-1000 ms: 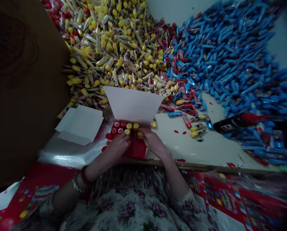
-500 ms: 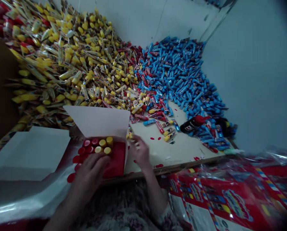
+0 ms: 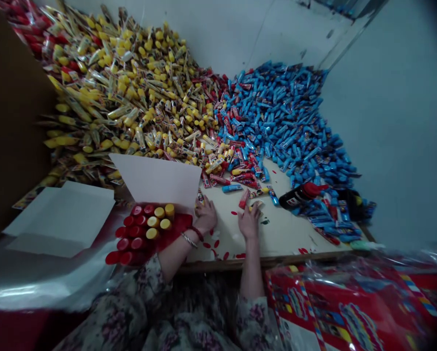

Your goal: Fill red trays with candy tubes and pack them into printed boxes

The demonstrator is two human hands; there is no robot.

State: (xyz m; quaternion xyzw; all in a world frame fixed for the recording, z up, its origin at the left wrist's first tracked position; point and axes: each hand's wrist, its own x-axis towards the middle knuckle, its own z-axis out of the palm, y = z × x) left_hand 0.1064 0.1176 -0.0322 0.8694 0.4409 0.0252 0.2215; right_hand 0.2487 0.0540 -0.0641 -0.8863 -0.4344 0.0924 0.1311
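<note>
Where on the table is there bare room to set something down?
Mostly between the right hand, black bottle and near table edge; also between right hand and left hand, among red scraps. Crowded: yellow heap and blue heap behind.

Dim, cool, bluish light; slightly soft view.
Well left of the left hand (image 3: 206,216), the plastic sheet (image 3: 53,287) glares white and the cardboard (image 3: 13,122) sinks into shadow; right of the right hand (image 3: 249,222), red packs (image 3: 379,297) blur and stretch towards the darkened edge.

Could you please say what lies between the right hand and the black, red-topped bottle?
The head view shows a slim blue tube and a small dark scrap on the pale tabletop.
</note>
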